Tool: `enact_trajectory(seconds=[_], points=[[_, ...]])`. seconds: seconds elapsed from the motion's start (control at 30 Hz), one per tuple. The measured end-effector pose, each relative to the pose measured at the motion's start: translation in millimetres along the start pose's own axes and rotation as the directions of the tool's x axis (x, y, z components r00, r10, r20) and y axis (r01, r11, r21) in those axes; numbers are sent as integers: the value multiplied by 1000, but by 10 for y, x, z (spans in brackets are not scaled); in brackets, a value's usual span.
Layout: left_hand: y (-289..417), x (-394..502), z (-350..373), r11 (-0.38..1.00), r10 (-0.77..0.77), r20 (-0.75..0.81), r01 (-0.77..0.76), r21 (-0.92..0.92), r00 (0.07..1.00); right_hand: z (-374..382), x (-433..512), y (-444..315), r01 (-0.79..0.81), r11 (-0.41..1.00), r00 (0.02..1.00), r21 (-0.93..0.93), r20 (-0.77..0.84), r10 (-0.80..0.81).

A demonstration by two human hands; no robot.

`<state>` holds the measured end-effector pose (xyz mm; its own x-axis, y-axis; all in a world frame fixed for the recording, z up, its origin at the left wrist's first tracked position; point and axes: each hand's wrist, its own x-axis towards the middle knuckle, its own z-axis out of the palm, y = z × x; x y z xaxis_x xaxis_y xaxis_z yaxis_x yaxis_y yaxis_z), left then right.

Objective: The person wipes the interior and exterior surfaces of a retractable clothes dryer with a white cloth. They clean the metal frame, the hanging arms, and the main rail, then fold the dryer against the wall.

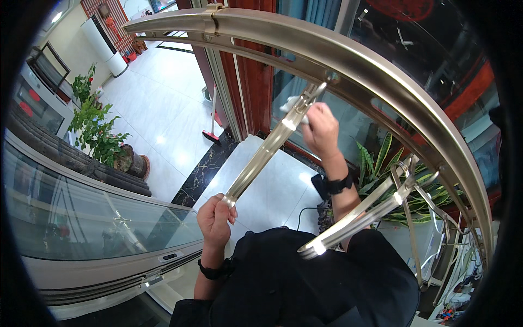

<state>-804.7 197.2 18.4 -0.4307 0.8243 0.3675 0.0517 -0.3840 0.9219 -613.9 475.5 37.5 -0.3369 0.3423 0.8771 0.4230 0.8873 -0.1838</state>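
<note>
A long metal rail (339, 45) with a brushed bronze finish arcs across the upper view. From it hangs a metal clothes hanger (261, 159), tilted down to the left. My left hand (214, 220) grips this hanger's lower end. Near its upper end, my right hand (321, 131) holds a white cloth (289, 104) against the metal; part of the cloth is hidden behind the hanger. Another metal hanger (355, 220) hangs from the rail at the right, above my right forearm. A small bracket (211, 19) wraps the rail near its far left part.
A glass sliding door (102, 220) runs along the left. A potted plant (96, 131) and a broom (211, 134) stand on the tiled floor. Snake plants (380, 163) grow at the right, near more hangers (439, 229). A red-framed window (255, 81) lies ahead.
</note>
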Motion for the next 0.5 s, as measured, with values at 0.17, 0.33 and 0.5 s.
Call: enact_trajectory(seconds=[0.17,0.33,0.5], points=[[72,-45,-29,989,-135,-156,122,-88,978,-13,-40,390,-160,972,986,-171,27,167],[107,-3,-76,976,-155,-203,118,-185,967,42,-245,750,-376,918,918,126,-87,387],[62,-8,-58,978,-153,-189,120,-171,970,136,-446,1072,-193,466,522,863,-312,794]])
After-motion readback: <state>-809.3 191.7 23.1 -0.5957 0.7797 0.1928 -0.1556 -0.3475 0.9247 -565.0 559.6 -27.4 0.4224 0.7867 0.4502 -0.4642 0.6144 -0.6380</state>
